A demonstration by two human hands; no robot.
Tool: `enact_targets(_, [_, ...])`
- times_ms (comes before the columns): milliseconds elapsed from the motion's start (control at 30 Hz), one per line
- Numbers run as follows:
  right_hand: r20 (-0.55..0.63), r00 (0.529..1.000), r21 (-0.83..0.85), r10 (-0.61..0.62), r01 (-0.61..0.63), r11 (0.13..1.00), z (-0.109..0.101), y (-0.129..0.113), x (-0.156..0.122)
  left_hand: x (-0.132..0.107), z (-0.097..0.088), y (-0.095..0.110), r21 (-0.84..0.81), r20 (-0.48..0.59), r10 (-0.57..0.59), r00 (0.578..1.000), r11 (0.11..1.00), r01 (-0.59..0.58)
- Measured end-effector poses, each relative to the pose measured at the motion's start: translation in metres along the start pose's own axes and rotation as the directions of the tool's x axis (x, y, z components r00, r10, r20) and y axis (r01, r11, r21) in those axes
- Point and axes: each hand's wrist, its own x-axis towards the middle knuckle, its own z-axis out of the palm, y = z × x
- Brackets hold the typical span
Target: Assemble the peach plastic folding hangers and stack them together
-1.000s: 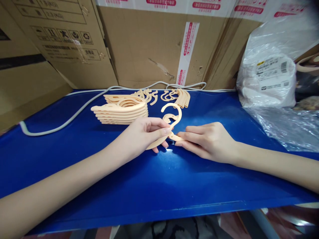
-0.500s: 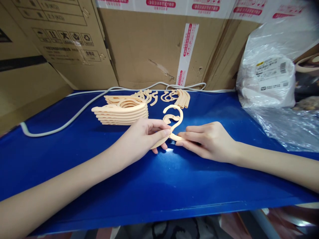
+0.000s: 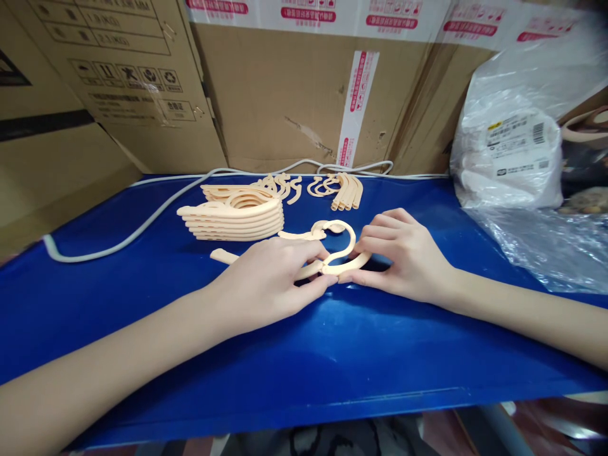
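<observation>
Between my hands is a cream plastic clothes hanger, its hook curving up and away from me. My left hand grips the left arm of the hanger, whose end sticks out past the back of the hand. With fingers closed, my right hand pinches the right arm close to the joint under the hook. Both thumbs lie near that joint. Just behind the hook, another loose cream hanger part lies on the blue table. A neat stack of cream hangers stands beyond my left hand.
Loose hooks and a bundle of curved arm pieces lie at the back of the blue table. A white cable runs along the left and rear. Cardboard boxes wall the back; a plastic-wrapped package sits at right.
The hanger has been lowered and tilted flatter, its hook now leaning away to the right. My left hand has turned over it, and my right hand has closed in nearer the joint.
</observation>
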Motion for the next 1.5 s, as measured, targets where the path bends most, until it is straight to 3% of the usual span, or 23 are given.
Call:
enact_targets(300, [-0.021, 0.992, 0.078, 0.124, -0.123, 0.989, 0.0017, 0.0042, 0.0007, -0.0026, -0.0039, -0.0017, -0.002, 0.034, 0.112, 0.993, 0.994, -0.112])
enact_targets(600, [-0.031, 0.994, 0.096, 0.103, -0.099, 0.99, 0.0031, 0.0062, -0.0011, -0.0021, -0.0025, 0.0004, 0.001, 0.04, 0.149, 0.988, 0.989, -0.149])
enact_targets(833, [-0.154, 0.988, 0.009, 0.005, -0.004, 1.0, -0.0031, 0.0027, -0.0033, -0.0036, 0.0001, 0.0032, 0.0, -0.013, 0.154, 0.988, 0.988, -0.154])
enact_targets(1000, [-0.09, 0.995, 0.154, -0.046, 0.06, 0.986, -0.0031, 0.0016, -0.0051, -0.003, 0.0025, 0.0003, 0.04, -0.039, 0.174, 0.984, 0.984, -0.172])
enact_targets(1167, [-0.092, 0.991, 0.177, -0.098, 0.113, 0.978, -0.0011, 0.0035, -0.005, -0.0025, 0.0032, -0.0017, 0.035, -0.065, 0.192, 0.979, 0.981, -0.19])
enact_targets(1500, [-0.01, 1.0, 0.443, 0.017, -0.011, 0.897, -0.003, 0.0091, 0.0, -0.0056, 0.0054, 0.0064, 0.082, -0.007, 0.286, 0.958, 0.955, -0.284])
